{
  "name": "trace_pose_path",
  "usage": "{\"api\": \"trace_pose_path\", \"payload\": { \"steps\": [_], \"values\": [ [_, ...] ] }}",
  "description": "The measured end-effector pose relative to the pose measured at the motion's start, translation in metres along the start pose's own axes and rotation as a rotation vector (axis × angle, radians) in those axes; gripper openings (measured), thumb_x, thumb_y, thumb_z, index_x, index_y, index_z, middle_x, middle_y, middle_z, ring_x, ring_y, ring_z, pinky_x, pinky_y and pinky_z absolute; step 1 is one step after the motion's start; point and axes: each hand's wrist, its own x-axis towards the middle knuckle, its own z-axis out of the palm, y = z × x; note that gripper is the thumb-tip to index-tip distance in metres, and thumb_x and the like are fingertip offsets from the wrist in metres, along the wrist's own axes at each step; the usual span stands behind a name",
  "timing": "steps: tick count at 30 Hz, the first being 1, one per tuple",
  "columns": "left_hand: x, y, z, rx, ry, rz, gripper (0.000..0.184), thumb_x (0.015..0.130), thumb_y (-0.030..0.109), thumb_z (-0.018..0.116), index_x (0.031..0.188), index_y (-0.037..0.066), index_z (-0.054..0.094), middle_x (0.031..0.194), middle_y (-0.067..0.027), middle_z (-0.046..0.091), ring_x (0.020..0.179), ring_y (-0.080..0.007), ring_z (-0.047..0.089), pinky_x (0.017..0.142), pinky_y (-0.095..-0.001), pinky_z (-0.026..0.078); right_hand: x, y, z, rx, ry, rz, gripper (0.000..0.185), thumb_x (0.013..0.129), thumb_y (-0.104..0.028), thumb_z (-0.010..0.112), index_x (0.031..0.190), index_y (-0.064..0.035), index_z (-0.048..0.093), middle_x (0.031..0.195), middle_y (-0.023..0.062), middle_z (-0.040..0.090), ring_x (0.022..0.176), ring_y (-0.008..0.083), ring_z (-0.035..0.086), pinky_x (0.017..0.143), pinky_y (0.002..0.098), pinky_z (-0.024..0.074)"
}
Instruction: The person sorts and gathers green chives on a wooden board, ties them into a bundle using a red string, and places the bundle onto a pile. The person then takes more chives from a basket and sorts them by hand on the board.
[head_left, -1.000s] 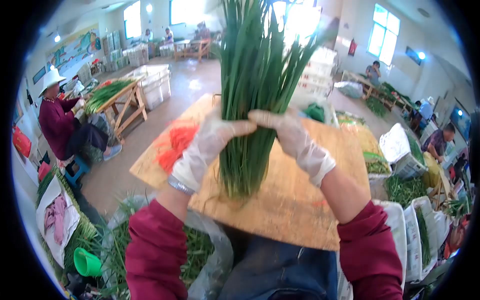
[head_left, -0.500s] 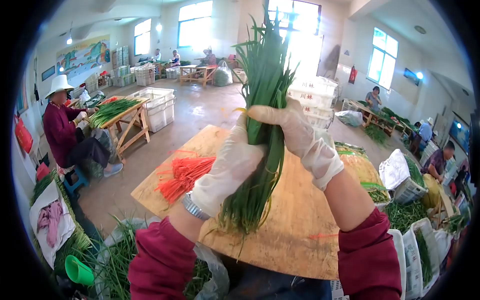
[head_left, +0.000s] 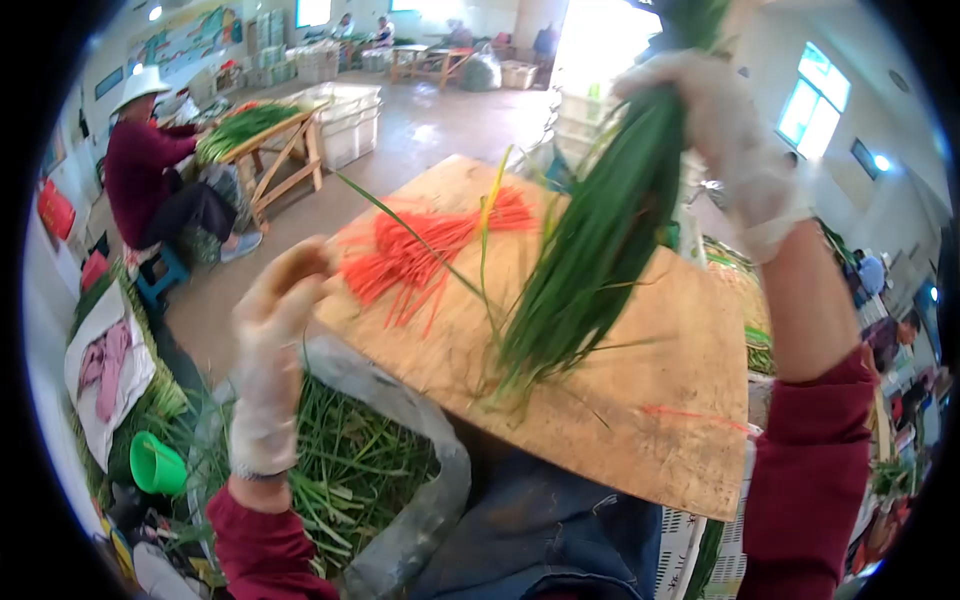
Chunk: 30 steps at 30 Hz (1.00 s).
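Note:
My right hand, in a whitish glove, is raised at the upper right and grips a thick bunch of green chives. The bunch slants, its thin lower ends over the wooden board; whether they touch it I cannot tell. My left hand, also gloved and slightly blurred, is up at the left, apart from the bunch, with thumb and fingers apart and nothing visible in them. Between the hands, a loose yellowish leaf and a thin green leaf show near a pile of orange-red strips on the board.
Below my left hand is a plastic bag holding green leaves. A green cup stands at the lower left. A person in a white hat sits at a wooden table with greens. White crates stand beside that table.
My left hand has let go of the chives and swung left. My right hand has lifted up and right with the bunch, which now slants. The view has shifted downward.

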Motion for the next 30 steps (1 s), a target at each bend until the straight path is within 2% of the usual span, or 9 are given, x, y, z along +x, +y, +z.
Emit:
{"api": "trace_pose_path", "payload": {
  "steps": [4,6,11,16,18,21,22,25,30],
  "values": [
    [-0.09,-0.068,-0.116,0.368,0.156,-0.327,0.031,0.085,0.015,0.058,0.11,-0.003,0.059,0.104,-0.01,0.061,0.096,-0.0177,0.057,0.086,-0.0281,0.043,0.016,-0.005,-0.059,0.459,0.07,0.526,0.025,0.083,-0.025,0.057,0.088,-0.0003,0.063,0.07,0.008,0.062,0.068,0.0191,0.064,0.065,0.0329,0.0531],
    [-0.136,-0.107,-0.134,0.72,0.078,-0.43,0.036,0.08,0.02,0.062,0.109,-0.002,0.059,0.107,-0.0145,0.06,0.1,-0.0261,0.056,0.089,-0.0335,0.041,0.005,0.01,-0.017,0.25,0.346,0.26,0.023,0.081,-0.021,0.06,0.087,0.0007,0.062,0.071,0.0091,0.063,0.067,0.0204,0.063,0.064,0.0328,0.0532],
    [-0.192,-0.145,-0.155,1.33,0.138,-0.554,0.056,0.071,0.031,0.069,0.116,0.001,0.056,0.129,-0.0211,0.043,0.118,-0.0375,0.039,0.096,-0.0432,0.035,0.004,0.012,0.003,0.487,0.141,0.83,0.018,0.075,-0.018,0.065,0.078,-0.001,0.061,0.076,0.0123,0.064,0.069,0.0217,0.063,0.062,0.0306,0.0529],
    [-0.2,-0.174,-0.109,1.228,-0.023,-0.812,0.084,0.067,0.047,0.072,0.136,0.016,0.036,0.141,-0.0217,0.027,0.129,-0.0439,0.022,0.099,-0.0603,0.025,-0.022,-0.004,0.06,-0.039,0.082,0.554,0.027,0.075,-0.019,0.067,0.092,0.0023,0.063,0.081,0.008,0.065,0.077,0.0171,0.061,0.072,0.0296,0.0495],
    [-0.202,-0.158,-0.093,1.285,-0.057,-0.613,0.081,0.064,0.04,0.075,0.132,0.011,0.042,0.139,-0.0231,0.031,0.127,-0.0413,0.028,0.101,-0.049,0.029,-0.022,0.013,0.055,-0.009,0.083,0.306,0.024,0.077,-0.019,0.064,0.091,0.0008,0.065,0.081,0.0087,0.065,0.076,0.0152,0.059,0.071,0.0275,0.0476],
    [-0.206,-0.147,-0.126,1.559,0.163,-0.305,0.074,0.06,0.033,0.078,0.125,0.009,0.05,0.135,-0.0213,0.036,0.122,-0.0381,0.035,0.095,-0.0509,0.032,0.0,0.039,0.022,0.272,0.367,0.776,0.024,0.075,-0.017,0.064,0.09,0.0011,0.066,0.081,0.0102,0.065,0.073,0.0161,0.061,0.065,0.0265,0.0488],
    [-0.214,-0.166,-0.145,1.53,0.276,-0.478,0.075,0.063,0.043,0.073,0.126,0.013,0.048,0.139,-0.0157,0.034,0.125,-0.0387,0.03,0.092,-0.0601,0.029,-0.006,0.046,0.037,0.175,0.439,0.749,0.024,0.074,-0.017,0.063,0.09,0.0012,0.067,0.081,0.0107,0.065,0.072,0.0164,0.061,0.063,0.0261,0.0491],
    [-0.224,-0.212,-0.106,1.277,-0.113,-0.637,0.069,0.067,0.043,0.067,0.126,0.015,0.049,0.138,-0.0144,0.035,0.126,-0.0407,0.028,0.095,-0.0635,0.024,-0.022,0.0,0.087,-0.104,0.245,0.371,0.029,0.072,-0.015,0.065,0.088,0.008,0.064,0.076,0.0108,0.063,0.064,0.0166,0.059,0.06,0.0279,0.0478],
    [-0.237,-0.192,-0.016,1.293,-0.532,-0.404,0.062,0.069,0.042,0.064,0.124,0.017,0.052,0.135,-0.0105,0.041,0.128,-0.0409,0.027,0.099,-0.0682,0.013,0.02,0.004,0.021,0.057,0.393,0.676,0.019,0.075,-0.017,0.061,0.077,0.0017,0.065,0.069,0.0104,0.064,0.056,0.0156,0.06,0.053,0.027,0.0482]
  ]
}}
